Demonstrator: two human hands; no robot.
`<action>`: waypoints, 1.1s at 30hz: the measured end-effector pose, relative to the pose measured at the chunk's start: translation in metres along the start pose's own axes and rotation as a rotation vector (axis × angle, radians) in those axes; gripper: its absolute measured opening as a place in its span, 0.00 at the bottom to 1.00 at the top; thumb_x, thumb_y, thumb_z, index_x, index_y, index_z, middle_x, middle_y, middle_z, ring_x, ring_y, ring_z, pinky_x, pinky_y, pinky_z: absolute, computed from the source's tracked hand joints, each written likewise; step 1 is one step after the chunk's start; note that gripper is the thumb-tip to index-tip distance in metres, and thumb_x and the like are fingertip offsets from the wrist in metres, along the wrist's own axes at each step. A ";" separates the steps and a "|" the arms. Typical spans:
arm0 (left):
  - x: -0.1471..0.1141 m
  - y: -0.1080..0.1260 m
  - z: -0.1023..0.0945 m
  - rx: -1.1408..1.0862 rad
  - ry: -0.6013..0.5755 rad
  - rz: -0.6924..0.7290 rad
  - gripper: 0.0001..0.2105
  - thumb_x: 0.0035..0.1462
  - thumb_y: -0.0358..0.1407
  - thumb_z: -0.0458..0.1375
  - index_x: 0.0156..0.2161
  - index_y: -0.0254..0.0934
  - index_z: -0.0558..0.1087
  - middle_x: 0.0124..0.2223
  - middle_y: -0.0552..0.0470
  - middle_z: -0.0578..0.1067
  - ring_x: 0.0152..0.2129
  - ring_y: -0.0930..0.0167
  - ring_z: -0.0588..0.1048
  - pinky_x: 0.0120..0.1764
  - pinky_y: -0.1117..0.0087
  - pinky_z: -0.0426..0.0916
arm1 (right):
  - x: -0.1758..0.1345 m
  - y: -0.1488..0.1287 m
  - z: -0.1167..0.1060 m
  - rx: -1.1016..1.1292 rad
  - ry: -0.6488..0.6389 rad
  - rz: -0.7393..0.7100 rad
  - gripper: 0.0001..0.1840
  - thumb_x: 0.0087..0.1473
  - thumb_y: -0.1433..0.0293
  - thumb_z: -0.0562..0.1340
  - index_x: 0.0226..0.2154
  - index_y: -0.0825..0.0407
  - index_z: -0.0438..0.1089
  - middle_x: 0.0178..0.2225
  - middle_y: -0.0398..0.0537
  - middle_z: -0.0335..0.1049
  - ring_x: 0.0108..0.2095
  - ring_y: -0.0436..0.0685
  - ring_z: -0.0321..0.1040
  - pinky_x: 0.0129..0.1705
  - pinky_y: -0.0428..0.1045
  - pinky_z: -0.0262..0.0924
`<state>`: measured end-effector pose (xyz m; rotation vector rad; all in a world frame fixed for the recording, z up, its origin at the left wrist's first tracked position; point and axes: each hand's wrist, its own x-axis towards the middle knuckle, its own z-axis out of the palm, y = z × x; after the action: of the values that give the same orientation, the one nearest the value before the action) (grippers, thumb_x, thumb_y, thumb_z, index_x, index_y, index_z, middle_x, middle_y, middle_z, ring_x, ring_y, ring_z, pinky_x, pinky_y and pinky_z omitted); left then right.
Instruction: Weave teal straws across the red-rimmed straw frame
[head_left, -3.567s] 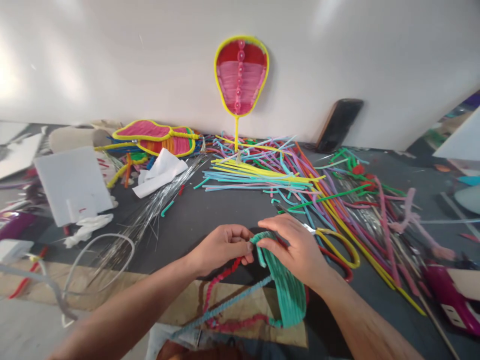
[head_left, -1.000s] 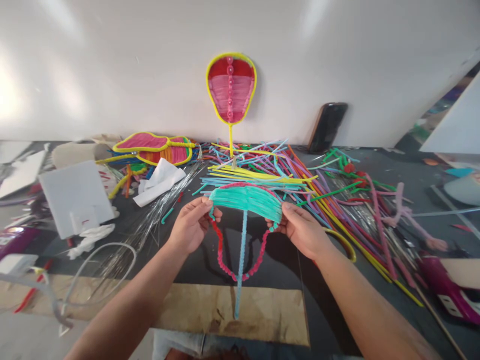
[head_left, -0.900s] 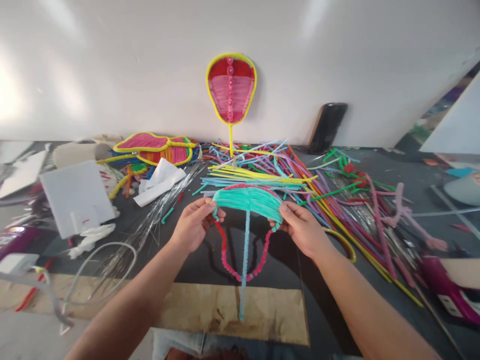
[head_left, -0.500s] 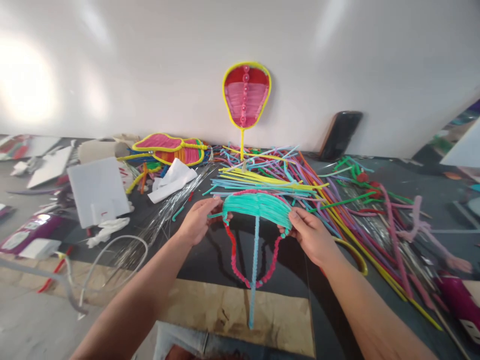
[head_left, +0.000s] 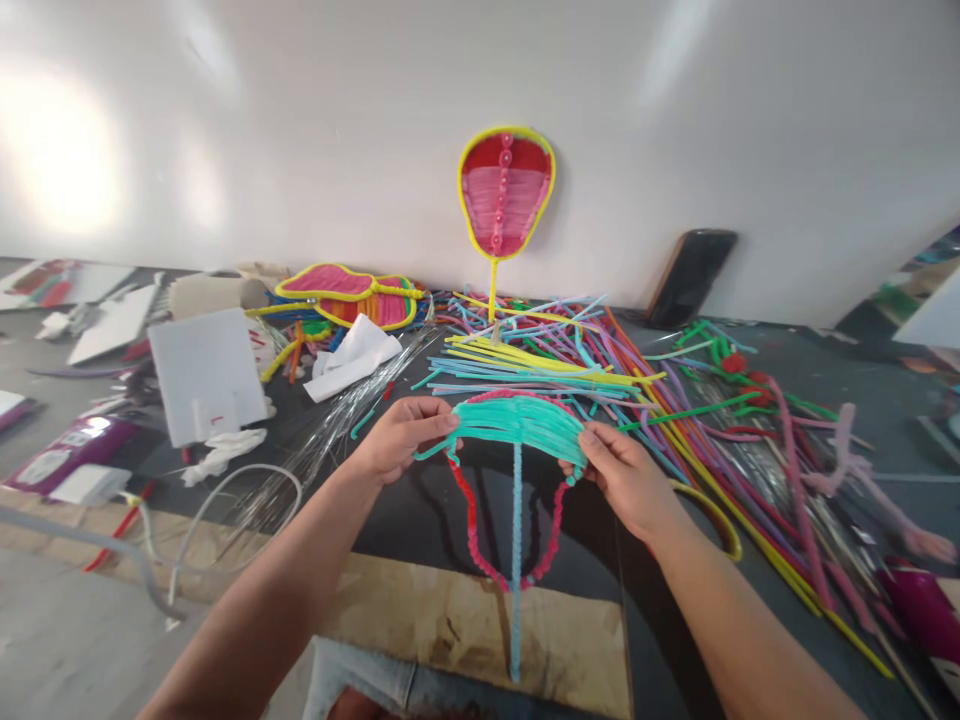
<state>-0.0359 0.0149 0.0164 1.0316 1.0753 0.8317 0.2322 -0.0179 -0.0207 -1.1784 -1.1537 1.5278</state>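
Between my hands is a pipe-cleaner fan (head_left: pixel 517 428), its upper part wound with turquoise strands. Below that, its red and pink rim (head_left: pixel 472 540) makes an open loop, and a light blue stem (head_left: pixel 516 610) runs down the middle. My left hand (head_left: pixel 411 436) pinches the left corner of the turquoise band, where a short loose end sticks out. At the right corner, my right hand (head_left: pixel 616 470) grips the band with the thumb in front. The fingertips behind the band are partly hidden.
A yellow-rimmed pink fan (head_left: pixel 505 195) stands upright against the white wall. Piles of coloured pipe cleaners (head_left: pixel 540 365) lie behind my hands and to the right. A phone (head_left: pixel 690 278) leans on the wall. White card (head_left: pixel 206 375), a cable (head_left: pixel 232 570) and a purple tool (head_left: pixel 71 460) lie left.
The view has shifted slightly, so the background sits a little further right. The left thumb and fingers have moved over the band's left corner, and the loose end now points lower. Both hands keep hold.
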 end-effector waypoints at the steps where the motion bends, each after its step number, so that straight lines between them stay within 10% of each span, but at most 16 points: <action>1: 0.000 0.000 0.001 0.017 0.006 0.004 0.14 0.42 0.41 0.66 0.22 0.32 0.70 0.18 0.52 0.73 0.14 0.78 0.66 0.19 0.78 0.56 | 0.000 0.000 0.000 -0.002 0.002 0.002 0.15 0.54 0.56 0.60 0.31 0.51 0.68 0.27 0.44 0.70 0.30 0.54 0.68 0.32 0.48 0.62; 33: 0.004 -0.009 -0.001 0.403 -0.017 0.084 0.14 0.48 0.44 0.61 0.24 0.33 0.71 0.21 0.56 0.64 0.20 0.76 0.59 0.23 0.77 0.53 | 0.002 0.001 0.000 0.140 0.059 0.134 0.21 0.46 0.50 0.63 0.32 0.50 0.72 0.27 0.43 0.72 0.29 0.55 0.68 0.33 0.50 0.62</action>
<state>-0.0354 0.0160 0.0062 1.4259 1.2206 0.6845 0.2316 -0.0164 -0.0216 -1.2170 -0.9296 1.6355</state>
